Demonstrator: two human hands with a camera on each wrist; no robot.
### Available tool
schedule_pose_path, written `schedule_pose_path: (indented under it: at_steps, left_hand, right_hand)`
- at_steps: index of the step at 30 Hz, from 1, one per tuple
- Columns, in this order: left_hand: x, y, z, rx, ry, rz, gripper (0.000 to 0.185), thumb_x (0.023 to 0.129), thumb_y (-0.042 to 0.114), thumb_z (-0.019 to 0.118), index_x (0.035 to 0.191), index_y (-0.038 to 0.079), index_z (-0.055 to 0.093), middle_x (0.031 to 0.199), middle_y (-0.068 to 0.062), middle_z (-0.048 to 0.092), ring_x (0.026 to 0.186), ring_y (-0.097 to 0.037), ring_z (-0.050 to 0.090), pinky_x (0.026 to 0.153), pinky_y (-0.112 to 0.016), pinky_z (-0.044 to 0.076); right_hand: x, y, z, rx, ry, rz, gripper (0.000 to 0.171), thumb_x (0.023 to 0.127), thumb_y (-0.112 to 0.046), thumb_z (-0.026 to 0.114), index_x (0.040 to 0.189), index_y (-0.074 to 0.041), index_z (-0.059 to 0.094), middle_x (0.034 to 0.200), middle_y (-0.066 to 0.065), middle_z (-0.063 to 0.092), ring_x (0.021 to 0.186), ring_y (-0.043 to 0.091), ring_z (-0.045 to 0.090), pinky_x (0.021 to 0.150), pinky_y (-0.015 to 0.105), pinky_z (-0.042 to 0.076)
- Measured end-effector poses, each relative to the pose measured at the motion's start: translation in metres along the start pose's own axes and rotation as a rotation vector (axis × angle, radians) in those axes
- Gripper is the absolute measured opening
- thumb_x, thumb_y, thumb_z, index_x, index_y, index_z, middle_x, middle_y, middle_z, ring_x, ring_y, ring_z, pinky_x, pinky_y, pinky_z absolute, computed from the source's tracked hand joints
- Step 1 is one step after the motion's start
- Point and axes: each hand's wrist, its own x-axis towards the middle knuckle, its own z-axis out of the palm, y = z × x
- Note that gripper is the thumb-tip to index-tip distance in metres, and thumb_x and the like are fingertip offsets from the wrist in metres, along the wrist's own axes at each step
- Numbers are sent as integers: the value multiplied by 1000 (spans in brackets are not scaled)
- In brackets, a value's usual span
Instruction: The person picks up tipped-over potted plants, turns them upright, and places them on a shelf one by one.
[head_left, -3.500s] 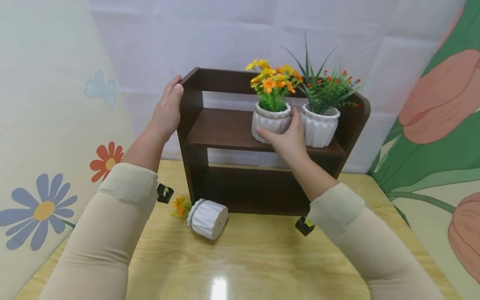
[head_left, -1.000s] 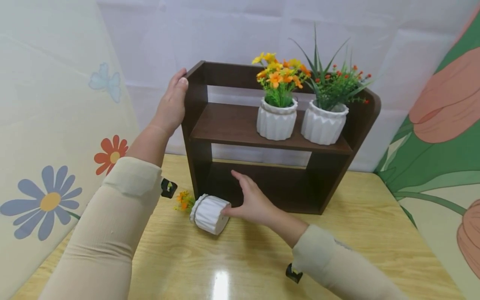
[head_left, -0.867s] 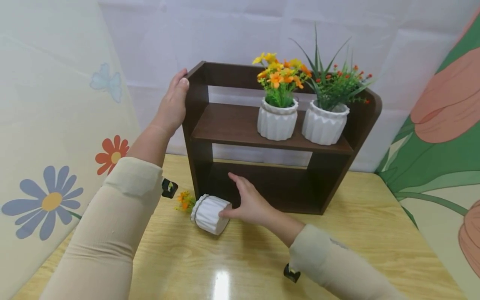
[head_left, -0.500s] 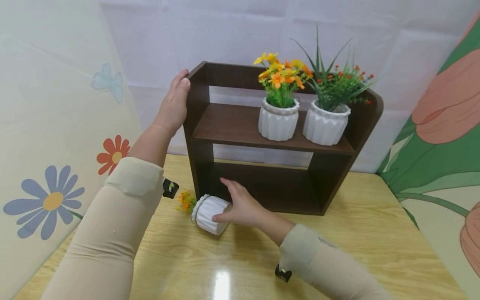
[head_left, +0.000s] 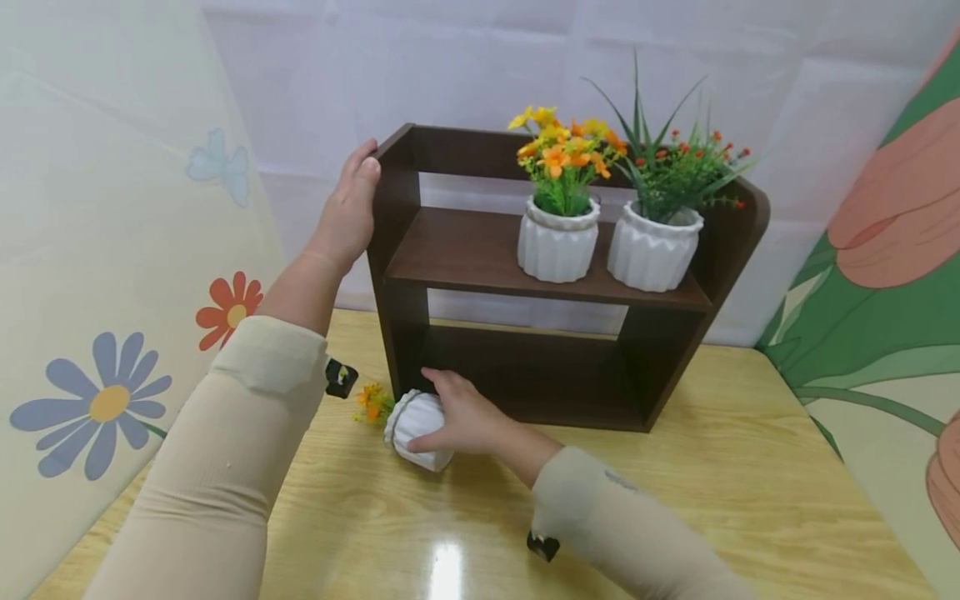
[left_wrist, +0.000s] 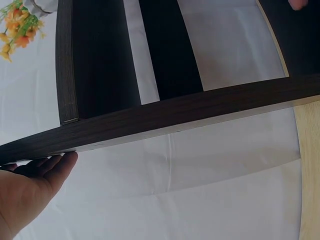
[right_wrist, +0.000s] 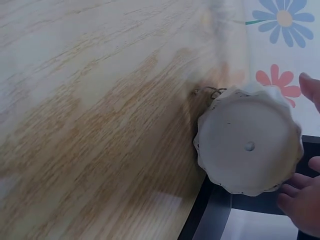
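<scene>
A white fluted flowerpot (head_left: 415, 427) with orange and yellow flowers (head_left: 372, 402) lies on its side on the table, its round base facing the camera in the right wrist view. Spread around it is my right hand (head_left: 467, 419); in the right wrist view the thumb (right_wrist: 311, 89) stands off the pot while fingertips come close to its lower side. My left hand (head_left: 347, 208) rests with extended fingers against the left side panel of the dark brown two-tier shelf (head_left: 457, 247). Fingertips of that hand show along the panel in the left wrist view.
On the upper shelf, toward the right, stand a white pot of orange and yellow flowers (head_left: 557, 246) and another with grassy leaves and red berries (head_left: 654, 250). The shelf rests on a wooden table (head_left: 675, 500) before a pale cloth backdrop (head_left: 480, 62).
My right hand has left the upright yellow-flower pot on the upper shelf, come down, and slid left over the lying pot. My left hand stays on the side panel.
</scene>
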Motion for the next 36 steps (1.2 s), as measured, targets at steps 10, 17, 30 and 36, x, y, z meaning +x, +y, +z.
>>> schedule_pose_path:
  at_steps: [10, 17, 30, 36]
  left_hand:
    - [-1, 4, -1, -10, -2, -1, 55, 104, 48, 17, 157, 33, 14, 166, 2, 15, 152, -23, 15, 123, -51, 10]
    - [0, 2, 0, -10, -3, 3, 55, 104, 49, 17, 157, 33, 14, 166, 3, 15, 152, -22, 14, 123, -50, 10]
    - [1, -1, 0, -4, -5, 2, 56, 104, 49, 17, 157, 33, 15, 165, 2, 15, 151, -22, 15, 123, -49, 11]
    - [0, -1, 0, -3, -7, 3, 55, 104, 49, 17, 157, 33, 14, 166, 2, 15, 152, -23, 14, 123, -50, 10]
  right_hand:
    - [10, -2, 6, -52, -40, 34, 106, 74, -52, 81, 156, -20, 23, 159, 7, 32, 145, 26, 32, 112, 46, 38]
    - [15, -7, 10, -117, -50, 32, 106, 71, -52, 83, 155, -19, 27, 157, 7, 35, 142, 25, 36, 111, 43, 40]
    - [20, -14, 14, -283, -97, 77, 104, 70, -56, 81, 153, -21, 29, 151, 8, 42, 132, 24, 45, 104, 41, 45]
    - [22, -14, 17, -339, -102, 84, 106, 69, -60, 80, 153, -21, 29, 147, 7, 46, 129, 23, 48, 104, 39, 45]
